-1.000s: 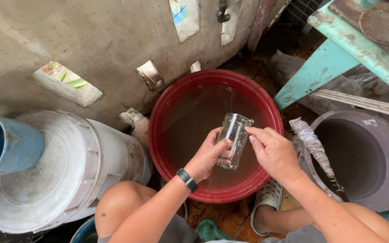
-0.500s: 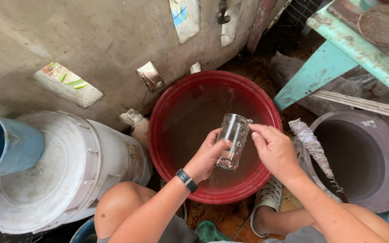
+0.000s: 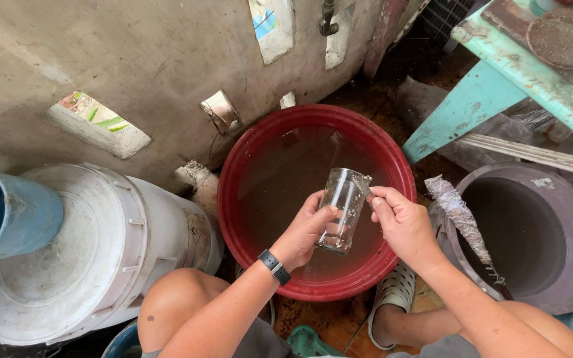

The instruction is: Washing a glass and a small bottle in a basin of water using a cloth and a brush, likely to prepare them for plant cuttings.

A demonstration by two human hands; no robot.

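A clear drinking glass (image 3: 343, 207), wet and speckled, is held tilted over a red basin (image 3: 233, 199) full of brownish water. My left hand (image 3: 305, 231), with a black band on the wrist, grips the glass around its lower half. My right hand (image 3: 402, 224) pinches the glass's rim with thumb and fingertips. Both hands are above the basin's near side.
A white lidded bucket (image 3: 74, 258) lies to the left with a blue container (image 3: 4, 212) beside it. A grey tub (image 3: 532, 238) stands at the right, a crumpled foil strip (image 3: 462, 222) on its rim. A concrete wall rises behind; a turquoise bench (image 3: 499, 73) is at upper right.
The glass has turned slightly in my hands and my right fingers have shifted along its rim. Everything else stays in place.
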